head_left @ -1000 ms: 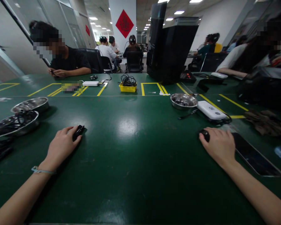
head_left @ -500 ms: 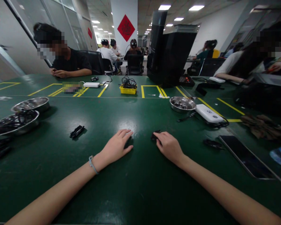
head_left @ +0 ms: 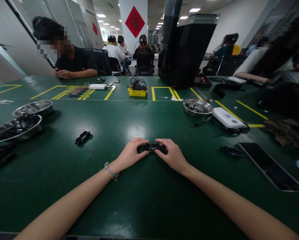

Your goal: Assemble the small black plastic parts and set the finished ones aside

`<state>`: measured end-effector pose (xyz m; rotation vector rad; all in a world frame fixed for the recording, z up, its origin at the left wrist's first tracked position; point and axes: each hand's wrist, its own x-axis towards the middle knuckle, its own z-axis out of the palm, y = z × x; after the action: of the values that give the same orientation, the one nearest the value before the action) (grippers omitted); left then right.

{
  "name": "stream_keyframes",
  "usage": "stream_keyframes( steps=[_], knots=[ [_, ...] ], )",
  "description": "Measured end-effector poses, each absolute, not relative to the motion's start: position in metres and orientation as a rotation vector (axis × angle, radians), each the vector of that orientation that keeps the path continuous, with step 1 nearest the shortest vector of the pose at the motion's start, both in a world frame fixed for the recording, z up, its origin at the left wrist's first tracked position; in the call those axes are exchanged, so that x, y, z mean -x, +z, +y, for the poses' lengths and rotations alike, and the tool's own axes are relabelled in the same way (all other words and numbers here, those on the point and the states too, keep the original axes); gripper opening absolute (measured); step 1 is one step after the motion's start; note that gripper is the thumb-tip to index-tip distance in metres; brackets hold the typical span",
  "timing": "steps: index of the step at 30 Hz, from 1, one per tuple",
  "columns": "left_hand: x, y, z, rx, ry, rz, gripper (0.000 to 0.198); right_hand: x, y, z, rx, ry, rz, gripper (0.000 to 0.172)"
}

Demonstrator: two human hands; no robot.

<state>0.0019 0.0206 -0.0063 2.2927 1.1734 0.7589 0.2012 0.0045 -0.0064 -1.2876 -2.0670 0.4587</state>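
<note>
My left hand [head_left: 129, 155] and my right hand [head_left: 171, 155] meet at the middle of the green table [head_left: 144, 200]. Both pinch the ends of a small black part [head_left: 150, 147] that lies between their fingertips. A second small black part [head_left: 82, 137] lies alone on the table to the left. Another dark piece [head_left: 231, 152] lies to the right, beside a black phone [head_left: 266, 165].
Two steel bowls [head_left: 16, 126] [head_left: 33, 107] stand at the left, one holding black cables. A third steel bowl [head_left: 197, 107] and a white power bank [head_left: 227, 118] sit at the right. A yellow tray [head_left: 137, 92] and a black machine [head_left: 184, 50] are farther back. Several people sit around the tables.
Both hands came in from the table's sides to the middle. The left let go of the black part at the left; both now pinch one small black part between them.
</note>
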Motion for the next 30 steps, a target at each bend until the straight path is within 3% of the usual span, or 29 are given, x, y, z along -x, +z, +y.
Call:
stream_keyframes(
  steps=[9, 30],
  knots=[
    [-0.009, -0.009, 0.014, -1.958, 1.046, 1.071, 0.03, -0.201, -0.006, 0.003, 1.248, 0.798, -1.973, 0.03],
    [-0.006, -0.004, 0.01, -2.198, 1.056, 1.008, 0.035, -0.214, -0.004, 0.008, 1.269, 0.528, -2.217, 0.026]
  ],
)
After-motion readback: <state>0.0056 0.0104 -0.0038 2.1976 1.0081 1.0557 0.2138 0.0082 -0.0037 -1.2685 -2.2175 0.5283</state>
